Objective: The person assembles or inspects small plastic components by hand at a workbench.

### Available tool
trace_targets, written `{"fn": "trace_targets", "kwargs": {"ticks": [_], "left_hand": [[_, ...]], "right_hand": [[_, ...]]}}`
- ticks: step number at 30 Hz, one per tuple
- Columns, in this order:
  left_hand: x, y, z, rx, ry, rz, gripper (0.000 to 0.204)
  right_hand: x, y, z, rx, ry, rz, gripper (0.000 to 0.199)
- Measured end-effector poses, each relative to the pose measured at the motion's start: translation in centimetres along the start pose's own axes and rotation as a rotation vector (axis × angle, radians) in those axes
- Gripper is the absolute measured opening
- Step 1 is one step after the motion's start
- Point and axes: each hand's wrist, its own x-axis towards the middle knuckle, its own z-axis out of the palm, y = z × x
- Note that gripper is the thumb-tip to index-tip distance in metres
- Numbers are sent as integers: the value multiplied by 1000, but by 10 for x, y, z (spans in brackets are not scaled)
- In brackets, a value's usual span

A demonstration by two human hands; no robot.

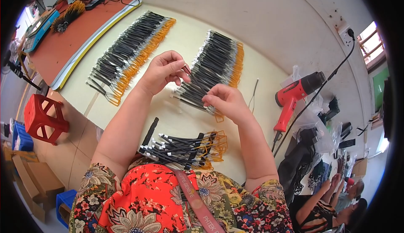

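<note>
1. The fingers of both hands hide the ends of one thin black cable (194, 90); its tips are hard to make out.
2. The cable runs left-right between the hands, above the right-hand cable row (214, 66) on the bench (176, 119).
3. The left hand (164, 70) and right hand (225, 101) each pinch it, wrists bent inward.

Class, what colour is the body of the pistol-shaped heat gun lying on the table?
Red, with a black nozzle: pistol-shaped heat gun, head view.

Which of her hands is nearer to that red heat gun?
Right. The right hand lies just left of the red heat gun; the left hand is farther away, beyond the cable row.
</note>
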Motion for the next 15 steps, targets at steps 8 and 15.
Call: {"fn": "trace_targets", "kwargs": {"ticks": [8, 15], "left_hand": [[0, 2, 0, 34, 12, -23, 11], [-1, 1, -2, 45, 11, -19, 12]], "right_hand": [[0, 1, -2, -43, 55, -5, 15], [-3, -7, -2, -87, 43, 49, 12]]}}
